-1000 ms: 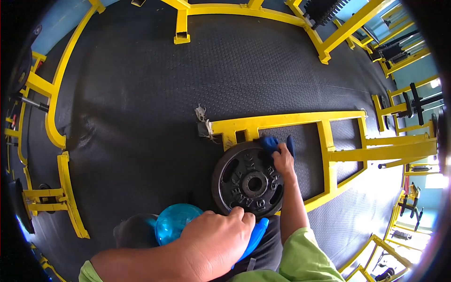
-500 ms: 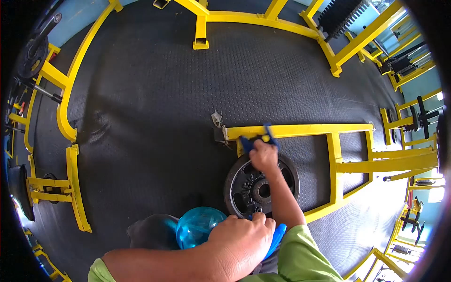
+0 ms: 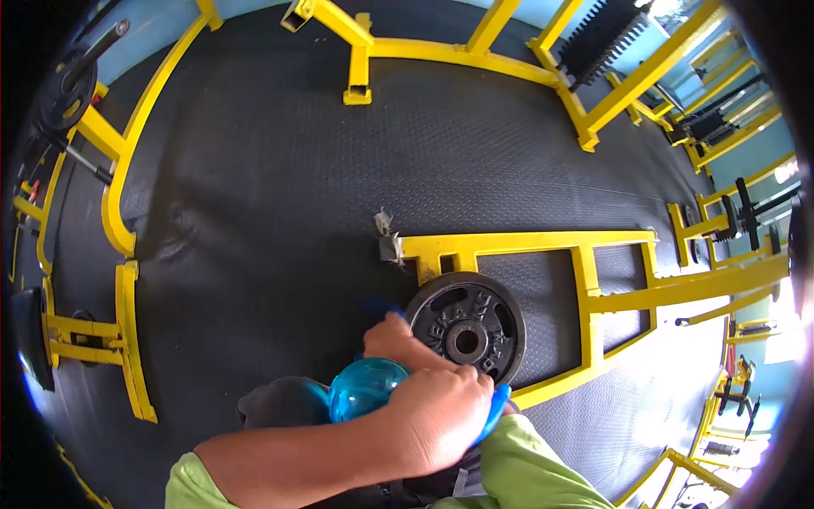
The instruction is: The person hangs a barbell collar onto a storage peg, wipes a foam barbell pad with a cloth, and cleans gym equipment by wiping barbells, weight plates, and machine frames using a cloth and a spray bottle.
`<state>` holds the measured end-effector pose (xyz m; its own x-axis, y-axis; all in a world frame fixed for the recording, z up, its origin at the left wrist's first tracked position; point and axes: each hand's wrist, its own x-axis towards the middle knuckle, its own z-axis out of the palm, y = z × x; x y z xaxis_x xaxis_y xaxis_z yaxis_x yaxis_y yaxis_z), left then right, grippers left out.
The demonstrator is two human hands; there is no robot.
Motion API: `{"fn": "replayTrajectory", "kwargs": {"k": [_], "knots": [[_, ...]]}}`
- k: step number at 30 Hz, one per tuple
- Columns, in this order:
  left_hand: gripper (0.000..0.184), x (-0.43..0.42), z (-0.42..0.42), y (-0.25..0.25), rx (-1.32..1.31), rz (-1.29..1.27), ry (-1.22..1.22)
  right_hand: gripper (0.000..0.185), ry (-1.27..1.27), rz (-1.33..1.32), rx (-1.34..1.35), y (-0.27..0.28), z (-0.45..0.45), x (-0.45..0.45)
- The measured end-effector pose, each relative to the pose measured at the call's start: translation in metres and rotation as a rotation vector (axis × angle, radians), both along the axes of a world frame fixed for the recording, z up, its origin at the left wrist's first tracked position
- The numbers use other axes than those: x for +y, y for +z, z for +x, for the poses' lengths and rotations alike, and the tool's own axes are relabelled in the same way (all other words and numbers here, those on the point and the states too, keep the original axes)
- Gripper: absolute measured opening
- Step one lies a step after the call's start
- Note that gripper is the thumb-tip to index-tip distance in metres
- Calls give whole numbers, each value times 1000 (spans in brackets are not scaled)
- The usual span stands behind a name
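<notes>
A round black weight plate (image 3: 502,339) with raised lettering stands against the yellow frame in front of me. My left hand (image 3: 445,411) is closed around a spray bottle (image 3: 365,388) with a translucent blue body and a blue spray head (image 3: 496,411). Under it crosses my right arm, and my right hand (image 3: 393,338) is at the left rim of the plate, its fingers partly hidden. A dark blue cloth (image 3: 383,308), blurred and mostly hidden, shows at those fingers.
The yellow frame (image 3: 526,243) extends right behind the plate, with frayed wrapping (image 3: 384,225) on its left end. More yellow gym machines line the left (image 3: 127,339), the back and the right. Black textured matting (image 3: 280,170) covers the floor.
My right hand has swept with the cloth from the plate's upper right, over its top, down to its left side. The left hand still holds the bottle. The camera view has shifted slightly.
</notes>
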<state>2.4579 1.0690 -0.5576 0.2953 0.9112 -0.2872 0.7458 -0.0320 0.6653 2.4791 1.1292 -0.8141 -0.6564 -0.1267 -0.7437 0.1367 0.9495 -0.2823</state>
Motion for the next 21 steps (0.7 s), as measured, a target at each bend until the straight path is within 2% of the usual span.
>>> {"fn": "replayTrajectory", "kwargs": {"k": [1,2,3,6,8,10,11,12,14,15,16,17,18,20,21], "knots": [[41,0,-1,-9,28,36,-28,34,-18,14,9,6,5,-1],[42,-1,-1,-15,55,70,-59,35,-232,-151,26,12,12,-2],[43,4,-8,2,62,-37,-54,36,-452,-317,50,20,22,-3],[43,5,-19,9,-64,-80,75,38,-1125,-822,158,51,73,-4],[44,8,-23,6,-177,52,54,40,-1558,-1167,298,76,114,1],[53,13,-20,2,-223,95,56,42,-1946,-1542,520,103,155,8],[54,17,-19,-4,-194,144,-10,51,-1776,-1911,643,116,176,12],[54,23,-16,-8,-163,193,-71,58,-1617,-1997,771,134,194,15],[52,35,-6,-9,-141,169,-163,65,-1479,-2087,925,172,212,13],[55,42,-2,-13,-275,115,-223,65,-1456,-2084,983,183,218,11],[58,45,3,-8,-404,52,-277,67,-1381,-2004,1027,191,222,10],[54,42,8,2,-594,-18,-223,70,-1306,-1922,1060,199,224,10],[54,42,14,6,-568,-4,-240,70,-1275,-1924,1095,208,227,10],[49,42,20,11,-829,-156,-123,72,-1396,-1584,1178,225,229,11],[45,40,26,22,-839,-120,-87,67,-1440,-1487,1187,227,234,14]]}}
